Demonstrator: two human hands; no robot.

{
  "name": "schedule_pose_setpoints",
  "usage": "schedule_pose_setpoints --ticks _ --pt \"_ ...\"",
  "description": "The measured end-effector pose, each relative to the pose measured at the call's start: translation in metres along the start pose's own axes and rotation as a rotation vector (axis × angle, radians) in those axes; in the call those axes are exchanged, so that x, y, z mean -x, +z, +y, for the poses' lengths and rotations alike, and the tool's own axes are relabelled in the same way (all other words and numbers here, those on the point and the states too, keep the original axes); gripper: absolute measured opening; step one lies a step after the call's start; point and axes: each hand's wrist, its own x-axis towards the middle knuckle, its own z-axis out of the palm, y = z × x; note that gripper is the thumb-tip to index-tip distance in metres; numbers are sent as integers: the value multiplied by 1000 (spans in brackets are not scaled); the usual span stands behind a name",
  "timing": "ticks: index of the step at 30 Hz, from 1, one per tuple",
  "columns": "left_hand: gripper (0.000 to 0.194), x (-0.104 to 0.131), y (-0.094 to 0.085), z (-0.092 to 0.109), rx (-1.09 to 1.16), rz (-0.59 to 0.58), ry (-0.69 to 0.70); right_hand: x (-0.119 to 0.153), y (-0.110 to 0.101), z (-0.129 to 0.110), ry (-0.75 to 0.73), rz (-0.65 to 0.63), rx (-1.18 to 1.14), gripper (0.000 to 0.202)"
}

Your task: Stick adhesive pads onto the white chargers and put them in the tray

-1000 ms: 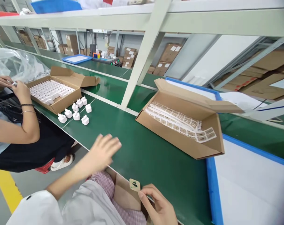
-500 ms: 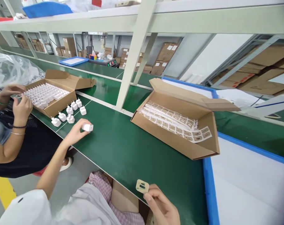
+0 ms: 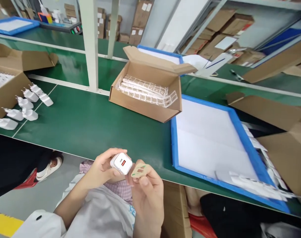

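Observation:
Near the bench's front edge, my left hand [image 3: 102, 170] is closed around a white USB charger [image 3: 122, 163], its port face with a red slot turned up toward me. Close beside it, my right hand [image 3: 149, 191] pinches a small beige adhesive sticker [image 3: 140, 171] with cut-out slots. The sticker and the charger are nearly side by side; whether they touch I cannot tell. Ahead lies an open cardboard box [image 3: 143, 114] holding white strips of similar stickers [image 3: 145, 92].
Several white chargers [image 3: 26, 103] lie on the green bench at left, beside another open cardboard box [image 3: 6, 96]. To the right is a blue-rimmed white tray [image 3: 210, 142] with blurred white pieces at its near corner. A frame post [image 3: 89, 46] rises behind the bench.
My left hand has brought the charger rightward and turned its port face up. Both hands are now close together in front of me. The view has swung to the right.

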Motion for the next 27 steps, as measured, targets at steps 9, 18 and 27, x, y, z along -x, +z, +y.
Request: schedule_pose_setpoints --ticks 9,18,27 --pt "55 -1 13 1 350 -146 42 2 6 -1 12 -11 -103 22" --pt "45 -28 8 16 -194 -207 456 4 -1 -33 -80 -80 -108 25" --pt "31 -7 12 -1 -242 -284 87 -18 8 -18 -279 101 142 22"
